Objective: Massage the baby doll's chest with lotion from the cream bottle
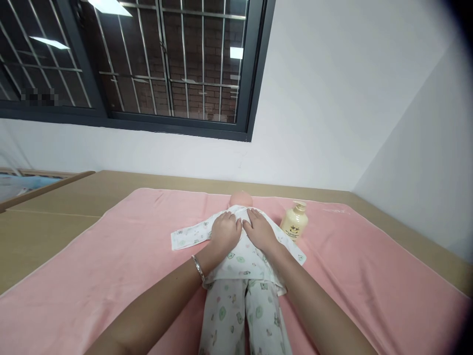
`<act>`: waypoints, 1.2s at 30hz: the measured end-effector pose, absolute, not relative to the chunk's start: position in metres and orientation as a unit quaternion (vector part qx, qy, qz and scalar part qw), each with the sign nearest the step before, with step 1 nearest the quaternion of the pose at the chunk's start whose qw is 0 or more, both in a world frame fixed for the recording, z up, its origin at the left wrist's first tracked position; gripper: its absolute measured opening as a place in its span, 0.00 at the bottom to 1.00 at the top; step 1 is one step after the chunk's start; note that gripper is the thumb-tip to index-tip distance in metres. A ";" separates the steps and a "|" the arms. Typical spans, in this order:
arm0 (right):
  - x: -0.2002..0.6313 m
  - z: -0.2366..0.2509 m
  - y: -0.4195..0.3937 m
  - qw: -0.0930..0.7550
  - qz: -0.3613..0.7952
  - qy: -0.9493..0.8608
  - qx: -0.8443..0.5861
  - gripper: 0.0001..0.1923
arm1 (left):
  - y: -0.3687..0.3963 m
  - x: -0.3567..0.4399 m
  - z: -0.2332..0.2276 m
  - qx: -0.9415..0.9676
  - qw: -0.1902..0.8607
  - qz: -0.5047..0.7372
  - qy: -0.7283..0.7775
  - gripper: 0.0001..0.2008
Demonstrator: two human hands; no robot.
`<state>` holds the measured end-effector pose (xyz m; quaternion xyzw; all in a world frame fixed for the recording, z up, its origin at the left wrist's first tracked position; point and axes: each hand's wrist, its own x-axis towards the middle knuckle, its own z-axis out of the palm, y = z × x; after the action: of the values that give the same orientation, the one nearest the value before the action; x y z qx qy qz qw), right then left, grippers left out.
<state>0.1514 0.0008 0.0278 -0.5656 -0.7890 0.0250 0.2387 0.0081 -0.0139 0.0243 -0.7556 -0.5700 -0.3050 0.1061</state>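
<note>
A baby doll (241,198) lies on its back on a pink blanket, its head toward the wall. It wears a white printed long-sleeved top (240,266) and matching trousers (223,310). My left hand (226,230) rests on the left side of the doll's chest, fingers extended. On the right side of the chest lies my right hand (259,230), also flat with fingers stretched. The thumbs point toward each other near the middle. A silver bangle (198,268) circles my left wrist. Both sleeves spread outward, and no doll hands show.
The pink blanket (148,266) covers much of a wooden surface (74,197). A pale yellow pump bottle (294,220) stands just right of the doll's shoulder. Behind are a white wall (306,98) and a barred window (166,64). A raised wooden edge (48,190) runs at left.
</note>
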 end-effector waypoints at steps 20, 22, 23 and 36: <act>0.141 0.059 -0.035 0.148 -0.103 -0.820 -0.543 0.16 | 0.007 0.000 0.019 -0.758 0.028 -0.316 -0.570 0.16; 0.141 0.057 -0.033 0.156 -0.095 -0.817 -0.547 0.16 | 0.005 0.000 0.021 -0.764 0.037 -0.309 -0.565 0.15; 0.141 0.055 -0.031 0.163 -0.089 -0.815 -0.549 0.17 | 0.003 0.001 0.023 -0.767 0.042 -0.305 -0.563 0.15; 0.158 0.034 0.001 0.254 -0.007 -0.820 -0.514 0.16 | -0.023 0.012 0.033 -0.738 0.101 -0.284 -0.604 0.16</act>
<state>0.1581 0.0006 0.0337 -0.5135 -0.8196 -0.0067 0.2540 0.0122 -0.0234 0.0332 -0.7378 -0.6042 -0.2837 0.1008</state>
